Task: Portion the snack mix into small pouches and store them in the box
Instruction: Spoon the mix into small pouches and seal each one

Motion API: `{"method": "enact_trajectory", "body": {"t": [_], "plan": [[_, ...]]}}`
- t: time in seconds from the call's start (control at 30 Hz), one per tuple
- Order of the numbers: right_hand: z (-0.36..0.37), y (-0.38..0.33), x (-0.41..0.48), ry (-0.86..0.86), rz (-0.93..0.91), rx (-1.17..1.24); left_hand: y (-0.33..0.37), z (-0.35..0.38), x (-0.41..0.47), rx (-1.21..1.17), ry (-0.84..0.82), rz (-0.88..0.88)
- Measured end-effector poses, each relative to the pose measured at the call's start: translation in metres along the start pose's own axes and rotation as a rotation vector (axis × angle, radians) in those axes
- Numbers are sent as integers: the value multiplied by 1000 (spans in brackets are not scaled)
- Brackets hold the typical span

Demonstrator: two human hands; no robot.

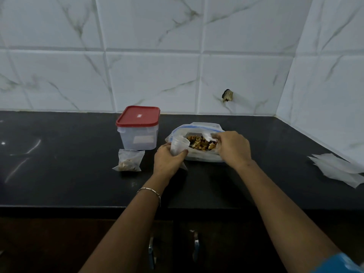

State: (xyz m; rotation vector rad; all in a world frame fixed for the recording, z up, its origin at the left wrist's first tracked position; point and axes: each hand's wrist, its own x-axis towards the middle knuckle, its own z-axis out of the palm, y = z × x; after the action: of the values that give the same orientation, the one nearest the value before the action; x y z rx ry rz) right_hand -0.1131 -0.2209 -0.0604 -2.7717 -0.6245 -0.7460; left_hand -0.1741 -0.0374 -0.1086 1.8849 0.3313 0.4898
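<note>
Black surface (59, 174) carries the lidded box (137, 133) and the big bag (199, 157) of snack mix (201, 143). Right hand (234, 148) curls into its mouth, grip unclear; left hand (167, 160) grips an open pouch (178, 145), best held upright against the bag to catch spills.

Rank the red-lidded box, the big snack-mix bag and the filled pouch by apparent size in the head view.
1. big snack-mix bag and red-lidded box: about alike, and the bag is partly hidden, so unranked.
2. filled pouch: clearly smallest.
</note>
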Motion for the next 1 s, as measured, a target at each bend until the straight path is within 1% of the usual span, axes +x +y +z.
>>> {"method": "enact_trajectory", "body": {"t": [0.03,0.1,0.2,0.23,0.3,0.43,0.47,0.57,0.63,0.67,0.77,0.9,1.0], "plan": [[0,-1,0,9,-11,-91,0,0,-1,-5,3,-2],[0,-6,1,-38,-52,-240,1,-1,-1,-9,4,-3],[5,-12,2,-110,-94,-319,1,-1,-1,-3,-2,-6],[8,-12,2,-102,-96,-309,1,-1,-1,-3,-5,-6],[14,-9,5,-67,-42,-206,2,-1,-1,-2,-14,-10],[16,0,13,-96,150,188,2,0,0,-6,-29,-27],[15,1,14,-82,157,198,2,-1,0,-4,-27,-29],[14,-3,8,-15,67,-24,1,0,0,0,-25,-28],[21,-4,3,-25,15,-76,1,0,0,-6,-26,-31],[24,-5,2,-39,25,-47,1,0,-1,-11,-26,-30],[24,-4,5,-92,125,157,2,-1,-1,-12,-36,-16],[19,-5,10,-256,240,454,1,0,-1,-6,-51,-17],[20,-7,10,-279,354,629,2,0,-1,-8,-68,-13]]}}
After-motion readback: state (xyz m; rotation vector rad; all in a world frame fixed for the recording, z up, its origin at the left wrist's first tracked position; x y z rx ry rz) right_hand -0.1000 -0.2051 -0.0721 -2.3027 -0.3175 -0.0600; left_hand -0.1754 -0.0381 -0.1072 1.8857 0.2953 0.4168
